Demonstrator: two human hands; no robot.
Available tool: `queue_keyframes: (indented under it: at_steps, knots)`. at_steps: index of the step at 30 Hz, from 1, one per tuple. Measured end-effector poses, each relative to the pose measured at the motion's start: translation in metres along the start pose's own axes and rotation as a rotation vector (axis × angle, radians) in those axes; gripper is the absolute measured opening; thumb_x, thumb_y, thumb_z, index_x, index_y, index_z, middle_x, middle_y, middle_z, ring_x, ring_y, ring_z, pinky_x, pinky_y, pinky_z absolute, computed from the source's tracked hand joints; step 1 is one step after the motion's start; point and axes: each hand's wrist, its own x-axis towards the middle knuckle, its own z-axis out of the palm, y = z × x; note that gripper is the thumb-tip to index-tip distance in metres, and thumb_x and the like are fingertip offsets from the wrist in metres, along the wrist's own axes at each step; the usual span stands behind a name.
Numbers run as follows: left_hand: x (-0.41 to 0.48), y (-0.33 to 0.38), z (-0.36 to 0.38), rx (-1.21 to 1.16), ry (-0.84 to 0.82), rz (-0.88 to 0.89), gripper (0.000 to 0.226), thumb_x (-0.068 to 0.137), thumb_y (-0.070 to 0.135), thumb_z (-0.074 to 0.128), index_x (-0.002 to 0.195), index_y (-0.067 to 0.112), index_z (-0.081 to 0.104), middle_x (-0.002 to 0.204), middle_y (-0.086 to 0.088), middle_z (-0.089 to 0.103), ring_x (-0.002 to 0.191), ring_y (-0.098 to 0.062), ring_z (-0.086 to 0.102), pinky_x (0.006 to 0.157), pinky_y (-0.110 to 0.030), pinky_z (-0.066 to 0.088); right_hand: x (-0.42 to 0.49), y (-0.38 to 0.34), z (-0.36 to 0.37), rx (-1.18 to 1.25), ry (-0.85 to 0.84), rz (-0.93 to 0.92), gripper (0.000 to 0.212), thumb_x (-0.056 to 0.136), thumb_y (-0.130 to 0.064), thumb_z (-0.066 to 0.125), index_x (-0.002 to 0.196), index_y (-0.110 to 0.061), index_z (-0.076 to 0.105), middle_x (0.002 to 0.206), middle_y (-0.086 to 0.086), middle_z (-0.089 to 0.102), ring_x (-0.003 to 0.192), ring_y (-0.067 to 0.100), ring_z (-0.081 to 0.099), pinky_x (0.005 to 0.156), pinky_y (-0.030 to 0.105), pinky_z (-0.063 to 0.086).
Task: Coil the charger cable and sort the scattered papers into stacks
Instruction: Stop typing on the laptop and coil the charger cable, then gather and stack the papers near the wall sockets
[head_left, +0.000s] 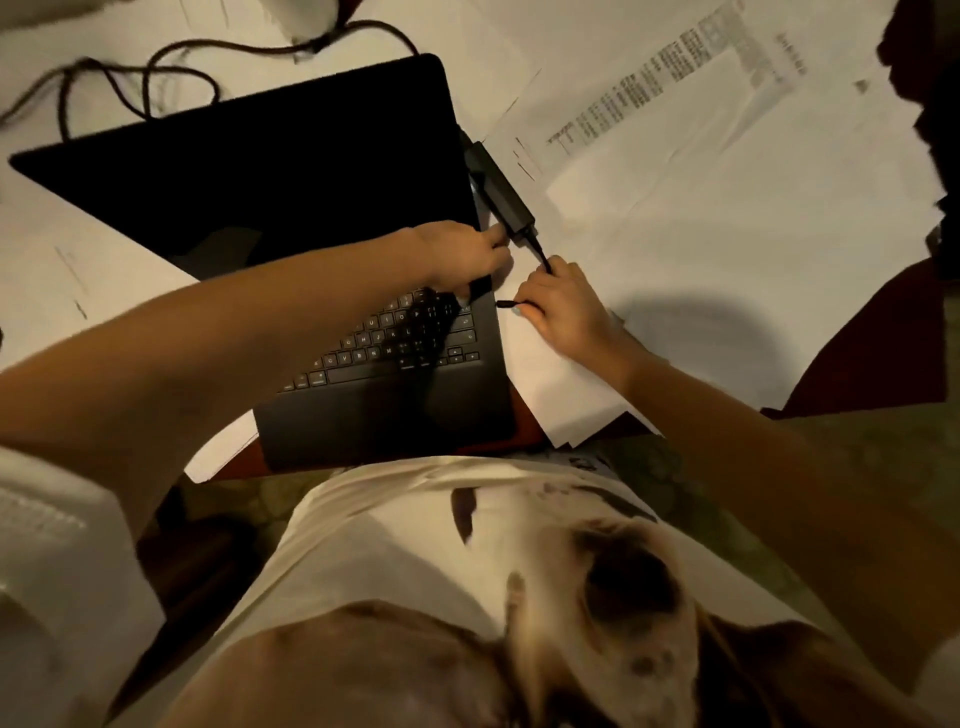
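Printed shirt (415, 545) nearest; right grip (561, 306) tight around charger cable (541, 255), left grip (460, 254) against charger brick (501, 187), closure unclear.

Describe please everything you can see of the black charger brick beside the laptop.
The charger brick is a long, black, matte block, plastic by its look. It lies flat on white papers, slanted, along the right edge of the open laptop. A thin black cable leaves its near end and runs into the right hand, which pinches it. The fingers of the left hand touch that near end.
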Motion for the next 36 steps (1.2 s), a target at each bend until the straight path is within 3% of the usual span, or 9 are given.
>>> queue_keyframes:
  at_steps: [4, 10, 12, 17, 22, 25, 28, 32, 36]
  knots:
    - [0.003, 0.000, 0.003, -0.038, -0.031, 0.007, 0.051, 0.087, 0.025, 0.068, 0.130, 0.009, 0.044, 0.133, -0.016, 0.040, 0.089, -0.030, 0.060, 0.064, -0.037, 0.047, 0.004, 0.001, 0.001, 0.035, -0.010, -0.025, 0.009, 0.089, -0.011, 0.063, 0.089, -0.005, 0.070, 0.087, 0.010, 0.069, 0.094, 0.034, 0.057, 0.075, 0.040, 0.042]
    - [0.003, 0.002, 0.005, -0.021, 0.012, -0.017, 0.054, 0.087, 0.027, 0.068, 0.130, 0.007, 0.042, 0.132, -0.016, 0.042, 0.074, -0.019, 0.046, 0.059, -0.031, 0.040, 0.008, 0.006, -0.001, 0.095, -0.051, -0.096, 0.010, 0.088, -0.013, 0.061, 0.087, -0.007, 0.070, 0.086, 0.008, 0.067, 0.097, 0.032, 0.054, 0.078, 0.033, 0.035]
    - [0.002, 0.004, 0.004, -0.014, 0.012, -0.031, 0.057, 0.088, 0.029, 0.068, 0.132, 0.008, 0.041, 0.133, -0.016, 0.041, 0.076, -0.020, 0.048, 0.060, -0.030, 0.040, 0.009, 0.003, 0.001, 0.091, -0.054, -0.104, 0.010, 0.087, -0.014, 0.063, 0.087, -0.007, 0.070, 0.087, 0.008, 0.067, 0.098, 0.032, 0.054, 0.079, 0.033, 0.033]
    - [-0.006, 0.003, -0.001, -0.038, 0.013, -0.022, 0.059, 0.086, 0.027, 0.070, 0.134, 0.008, 0.041, 0.136, -0.014, 0.039, 0.098, -0.028, 0.059, 0.064, -0.031, 0.039, 0.005, -0.007, 0.012, -0.009, 0.032, -0.040, 0.005, 0.081, -0.009, 0.071, 0.082, -0.004, 0.069, 0.084, 0.010, 0.067, 0.091, 0.035, 0.058, 0.076, 0.040, 0.046]
    - [-0.025, 0.011, 0.024, -0.082, 0.196, -0.087, 0.053, 0.092, 0.023, 0.060, 0.138, 0.008, 0.038, 0.141, -0.014, 0.034, 0.102, -0.025, 0.059, 0.071, -0.028, 0.047, 0.000, -0.014, 0.009, -0.102, 0.083, -0.037, 0.014, 0.085, -0.013, 0.060, 0.081, -0.003, 0.068, 0.081, 0.012, 0.065, 0.083, 0.035, 0.057, 0.069, 0.039, 0.043]
    - [-0.043, 0.022, 0.044, -0.189, 0.359, -0.106, 0.053, 0.093, 0.021, 0.057, 0.140, 0.007, 0.038, 0.144, -0.014, 0.033, 0.120, -0.028, 0.050, 0.088, -0.033, 0.050, -0.003, -0.018, 0.005, -0.207, 0.078, -0.008, 0.014, 0.086, -0.017, 0.062, 0.083, -0.007, 0.070, 0.085, 0.009, 0.066, 0.099, 0.036, 0.055, 0.085, 0.041, 0.033]
    - [-0.068, 0.025, 0.076, -0.295, 0.503, -0.170, 0.053, 0.092, 0.021, 0.060, 0.139, 0.007, 0.042, 0.145, -0.015, 0.037, 0.125, -0.031, 0.045, 0.098, -0.040, 0.046, -0.009, -0.027, 0.002, -0.250, 0.082, 0.028, 0.019, 0.091, -0.020, 0.055, 0.092, -0.010, 0.071, 0.101, 0.007, 0.067, 0.123, 0.034, 0.045, 0.108, 0.052, 0.026]
    - [-0.098, 0.020, 0.127, -0.399, 0.614, -0.250, 0.047, 0.089, 0.021, 0.063, 0.132, 0.005, 0.050, 0.135, -0.018, 0.047, 0.119, -0.037, 0.049, 0.096, -0.052, 0.046, -0.009, -0.048, 0.007, -0.240, 0.122, -0.006, 0.025, 0.093, -0.022, 0.051, 0.104, -0.010, 0.069, 0.115, 0.008, 0.063, 0.132, 0.032, 0.036, 0.113, 0.055, 0.022]
    - [-0.142, 0.005, 0.178, -0.490, 0.703, -0.405, 0.044, 0.089, 0.019, 0.063, 0.129, 0.004, 0.053, 0.129, -0.017, 0.051, 0.114, -0.038, 0.051, 0.092, -0.051, 0.047, 0.012, -0.098, 0.027, -0.186, 0.095, -0.080, 0.034, 0.091, -0.026, 0.048, 0.107, -0.004, 0.068, 0.116, 0.014, 0.062, 0.129, 0.032, 0.037, 0.107, 0.054, 0.034]
